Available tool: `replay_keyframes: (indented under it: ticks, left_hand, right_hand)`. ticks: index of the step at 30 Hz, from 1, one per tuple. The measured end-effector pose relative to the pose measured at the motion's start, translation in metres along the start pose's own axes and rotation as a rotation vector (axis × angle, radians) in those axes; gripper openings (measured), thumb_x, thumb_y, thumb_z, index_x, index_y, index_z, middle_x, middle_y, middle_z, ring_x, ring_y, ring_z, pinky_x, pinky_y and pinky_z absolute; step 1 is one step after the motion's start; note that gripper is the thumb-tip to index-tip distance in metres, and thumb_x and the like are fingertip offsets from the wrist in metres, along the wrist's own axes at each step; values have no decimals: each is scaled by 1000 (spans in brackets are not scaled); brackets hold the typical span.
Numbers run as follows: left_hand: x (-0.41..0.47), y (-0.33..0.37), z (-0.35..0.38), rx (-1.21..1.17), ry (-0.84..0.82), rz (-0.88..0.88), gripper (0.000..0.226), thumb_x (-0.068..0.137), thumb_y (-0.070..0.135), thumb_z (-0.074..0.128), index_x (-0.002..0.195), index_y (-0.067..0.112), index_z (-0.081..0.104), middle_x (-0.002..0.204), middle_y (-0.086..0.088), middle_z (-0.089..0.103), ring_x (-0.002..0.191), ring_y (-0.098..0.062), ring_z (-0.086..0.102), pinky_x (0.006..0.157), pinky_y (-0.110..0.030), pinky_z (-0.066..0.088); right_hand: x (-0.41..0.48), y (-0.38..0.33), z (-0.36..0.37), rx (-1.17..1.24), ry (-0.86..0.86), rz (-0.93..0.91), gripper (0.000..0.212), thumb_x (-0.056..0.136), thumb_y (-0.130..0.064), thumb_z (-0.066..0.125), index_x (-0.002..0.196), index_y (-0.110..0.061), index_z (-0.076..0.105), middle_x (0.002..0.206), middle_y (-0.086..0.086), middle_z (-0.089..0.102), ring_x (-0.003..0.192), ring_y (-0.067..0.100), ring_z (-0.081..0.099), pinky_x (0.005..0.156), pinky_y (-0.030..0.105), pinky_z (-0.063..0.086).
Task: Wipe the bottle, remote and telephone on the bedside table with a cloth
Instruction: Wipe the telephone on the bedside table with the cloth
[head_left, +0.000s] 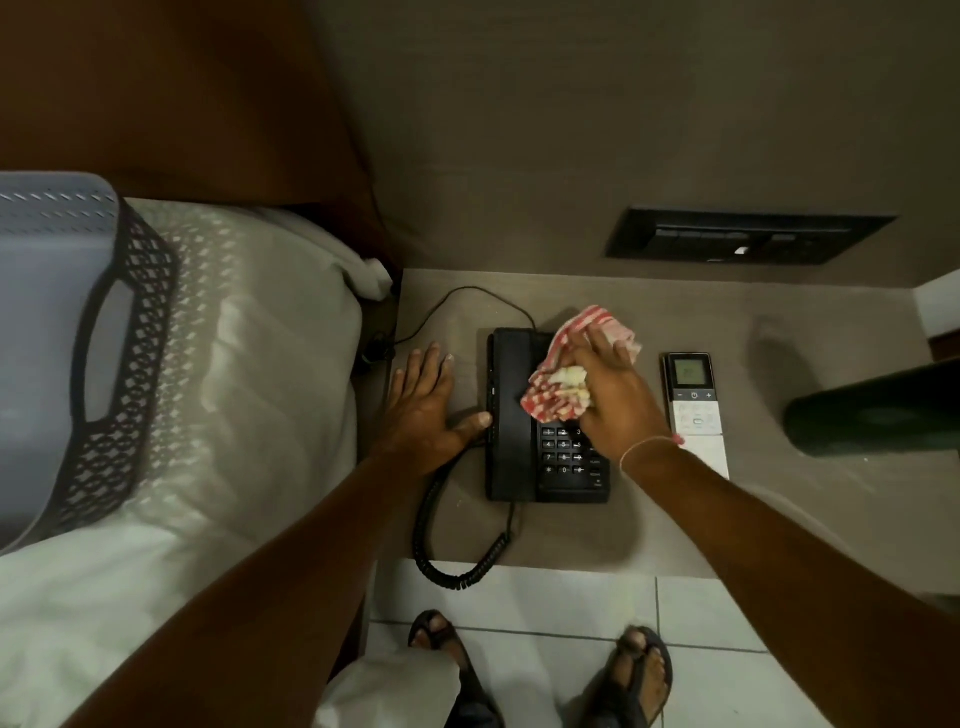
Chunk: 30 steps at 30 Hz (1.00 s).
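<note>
- While a white bed (234, 415) with a latticed basket (78, 353) fills the left, the bedside table (675, 519) sits beside it against the wall.
- On its right edge stands a dark green bottle (878, 410).
- At the table's middle sits the black telephone (511, 457), its coiled cord (441, 551) hanging over the front edge.
- Just right of it lies the white remote (696, 410).
- Pressing a bunched red-and-white cloth (571, 374) onto the telephone, the right hand (618, 400) grips it closed.
- Flat and open, the left hand (426, 405) rests on the table, thumb touching the telephone's side.

left hand (423, 405): flat, fingers spread, palm down | right hand (610, 392): fisted (arm extended forward)
</note>
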<state>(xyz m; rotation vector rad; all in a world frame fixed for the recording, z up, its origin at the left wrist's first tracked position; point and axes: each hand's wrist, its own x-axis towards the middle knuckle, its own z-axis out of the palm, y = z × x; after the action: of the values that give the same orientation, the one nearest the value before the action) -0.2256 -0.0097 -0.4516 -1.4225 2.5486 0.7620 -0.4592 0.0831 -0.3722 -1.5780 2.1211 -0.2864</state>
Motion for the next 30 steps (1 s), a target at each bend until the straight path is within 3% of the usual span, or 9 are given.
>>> replay_keyframes:
  ticks: [2, 5, 10, 14, 17, 19, 23, 27, 30]
  left_hand:
    - [0, 1, -1, 6, -2, -7, 106, 76, 84, 26, 157, 22, 1, 167, -1, -13, 150, -19, -22, 122, -43, -10]
    - [-1, 4, -6, 12, -28, -4, 105, 76, 83, 25, 158, 21, 0, 167, -3, -14, 151, -22, -21, 124, -47, -7]
    - [-3, 10, -11, 16, -41, -24, 104, 77, 78, 30, 158, 20, 0, 167, -4, -13, 152, -24, -19, 124, -48, -6]
    - [-3, 10, -14, 17, -61, -18, 103, 79, 77, 32, 158, 19, 0, 167, -5, -14, 151, -25, -19, 124, -48, -7]
    - [-2, 9, -12, 20, -59, -25, 104, 78, 78, 32, 157, 20, 0, 167, -5, -13, 151, -25, -20, 124, -49, -6]
    - [-2, 9, -9, 14, -51, -24, 104, 78, 79, 32, 158, 20, 1, 167, -5, -13, 151, -24, -20, 124, -48, -7]
    - [-1, 5, -7, 13, -37, -23, 105, 78, 80, 31, 158, 19, 2, 167, -4, -13, 151, -24, -21, 123, -46, -9]
    - [0, 3, -5, 30, -26, -18, 103, 79, 81, 28, 158, 21, 0, 167, -3, -14, 150, -22, -22, 123, -45, -9]
    - [-1, 3, -3, 24, -7, -18, 102, 80, 79, 31, 158, 21, 1, 167, -1, -13, 148, -18, -24, 121, -42, -12]
  right_hand:
    - [-26, 5, 15, 25, -45, 49, 82, 77, -6, 70, 145, -24, 28, 157, 7, 23, 135, 36, 36, 100, 51, 45]
    - [-85, 11, 36, 154, -72, -9, 77, 80, -5, 68, 145, -22, 31, 152, 9, 34, 133, 30, 42, 102, 44, 45]
    - [-141, 4, 37, 372, -58, 66, 43, 85, -10, 66, 123, -24, 51, 104, -8, 67, 90, 11, 69, 81, 23, 56]
    - [-99, 5, 4, 419, 212, 222, 39, 82, -13, 66, 114, -30, 52, 85, -12, 64, 78, 4, 66, 65, 12, 51]
    - [-31, 3, -17, 386, 343, 160, 43, 80, -7, 68, 116, -25, 53, 95, -6, 64, 85, 14, 65, 70, 16, 49]
    - [3, -3, -16, 326, 228, 82, 43, 81, -7, 67, 119, -23, 54, 110, -4, 60, 104, 20, 61, 85, 26, 51]
    - [-2, 1, 15, 222, 33, 72, 48, 83, -7, 65, 126, -26, 53, 156, 3, 26, 144, 29, 20, 112, 45, 30]
    - [-76, 13, 36, 514, -118, 57, 54, 86, -22, 63, 132, -44, 43, 151, 7, 37, 131, 28, 45, 101, 48, 46]
    - [-126, 18, 55, 220, -134, -135, 62, 83, -29, 68, 138, -32, 40, 148, 7, 39, 132, 26, 44, 99, 37, 49]
